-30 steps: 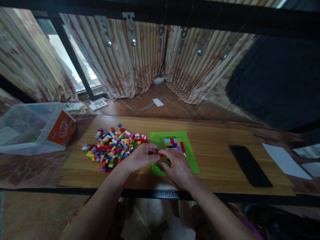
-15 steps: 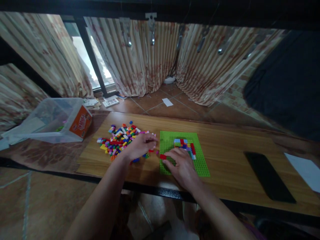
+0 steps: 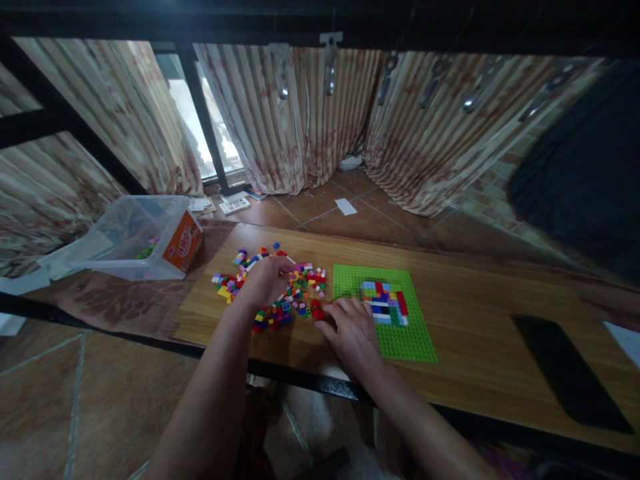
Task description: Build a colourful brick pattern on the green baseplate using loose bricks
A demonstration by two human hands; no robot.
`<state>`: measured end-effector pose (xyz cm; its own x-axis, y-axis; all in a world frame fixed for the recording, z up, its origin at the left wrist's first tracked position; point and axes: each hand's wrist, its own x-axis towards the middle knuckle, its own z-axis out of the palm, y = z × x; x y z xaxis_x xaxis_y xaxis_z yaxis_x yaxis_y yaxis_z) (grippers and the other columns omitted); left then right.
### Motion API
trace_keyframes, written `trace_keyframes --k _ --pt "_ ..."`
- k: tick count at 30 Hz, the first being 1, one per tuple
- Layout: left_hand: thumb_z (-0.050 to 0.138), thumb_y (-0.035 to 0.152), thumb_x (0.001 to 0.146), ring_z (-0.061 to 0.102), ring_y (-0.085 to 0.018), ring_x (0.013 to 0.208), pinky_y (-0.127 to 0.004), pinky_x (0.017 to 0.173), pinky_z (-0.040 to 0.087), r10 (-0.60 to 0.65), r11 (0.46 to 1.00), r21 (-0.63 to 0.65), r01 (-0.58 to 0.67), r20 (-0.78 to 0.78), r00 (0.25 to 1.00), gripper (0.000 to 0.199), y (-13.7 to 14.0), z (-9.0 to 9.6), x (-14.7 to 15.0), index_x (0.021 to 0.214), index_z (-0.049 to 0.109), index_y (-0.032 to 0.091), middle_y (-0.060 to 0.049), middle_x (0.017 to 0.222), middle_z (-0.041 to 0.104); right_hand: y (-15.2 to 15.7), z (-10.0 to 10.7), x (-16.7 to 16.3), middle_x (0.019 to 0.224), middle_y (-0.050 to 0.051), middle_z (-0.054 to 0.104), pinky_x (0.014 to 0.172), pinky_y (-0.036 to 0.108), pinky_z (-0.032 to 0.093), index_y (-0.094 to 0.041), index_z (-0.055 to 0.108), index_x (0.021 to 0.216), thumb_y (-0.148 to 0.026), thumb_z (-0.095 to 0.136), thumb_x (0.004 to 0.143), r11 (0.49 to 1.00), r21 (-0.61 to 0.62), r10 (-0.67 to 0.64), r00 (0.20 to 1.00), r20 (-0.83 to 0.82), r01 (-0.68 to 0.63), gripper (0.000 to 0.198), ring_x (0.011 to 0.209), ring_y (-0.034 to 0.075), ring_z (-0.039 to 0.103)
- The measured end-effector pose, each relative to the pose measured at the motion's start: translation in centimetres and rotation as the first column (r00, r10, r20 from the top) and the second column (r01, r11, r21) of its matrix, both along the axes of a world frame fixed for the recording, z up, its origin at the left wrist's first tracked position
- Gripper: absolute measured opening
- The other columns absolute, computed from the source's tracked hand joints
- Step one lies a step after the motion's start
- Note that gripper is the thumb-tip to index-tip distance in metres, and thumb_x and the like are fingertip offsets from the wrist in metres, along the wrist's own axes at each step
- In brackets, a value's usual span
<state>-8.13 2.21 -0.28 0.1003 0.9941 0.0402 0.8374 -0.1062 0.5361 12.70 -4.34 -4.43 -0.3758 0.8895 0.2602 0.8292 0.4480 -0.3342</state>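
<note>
Bricks point(image 3: 300, 285) under left hand point(image 3: 265, 281), grip hidden | red brick point(image 3: 317, 313) at half-curled right hand point(image 3: 353, 330), hold unclear

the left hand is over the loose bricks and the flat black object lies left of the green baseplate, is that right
Not quite: the flat black object lies right of the green baseplate, as the head view shows. The left hand is indeed over the loose bricks.

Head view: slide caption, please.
Left hand over loose toy bricks, right hand over the left edge of a green baseplate bearing a brick build.
</note>
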Motion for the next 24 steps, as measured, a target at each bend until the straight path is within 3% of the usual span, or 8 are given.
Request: trace_keyframes --k 9,17,24 --pt "0.057 0.009 0.072 0.067 -0.024 0.089 -0.032 0.087 0.051 0.178 0.983 -0.02 -0.185 -0.195 0.965 0.041 0.1 -0.2 -2.2 0.108 0.074 0.019 -0.008 0.097 0.073 -0.5 0.4 0.9 0.089 0.005 0.067 0.083 0.037 0.035 -0.022 0.069 0.092 -0.034 0.058 0.093 1.0 -0.001 -0.023 0.996 -0.084 0.023 0.017 0.09 0.022 0.056" --pt "0.055 0.013 0.077 0.064 -0.027 0.104 -0.037 0.095 0.048 0.114 0.989 -0.046 -0.138 -0.345 0.932 0.041 0.6 -0.4 -0.5 0.11 0.075 0.027 -0.009 0.104 0.071 -0.6 0.4 1.5 0.088 0.003 0.068 0.084 0.037 0.034 -0.023 0.069 0.088 -0.027 0.057 0.093 1.0 -0.001 0.009 0.99 -0.138 -0.009 0.013 0.089 0.021 0.056" --pt "0.055 0.014 0.076 0.062 -0.027 0.103 -0.037 0.096 0.046 0.033 0.997 -0.055 -0.059 -0.392 0.919 0.038 0.7 -0.6 0.2 0.106 0.075 0.023 -0.013 0.109 0.065 -0.6 0.5 1.6 0.088 0.002 0.068 0.087 0.037 0.034 -0.023 0.068 0.087 -0.024 0.058 0.092 1.0 -0.027 0.009 0.989 -0.147 -0.014 0.012 0.088 0.021 0.056"
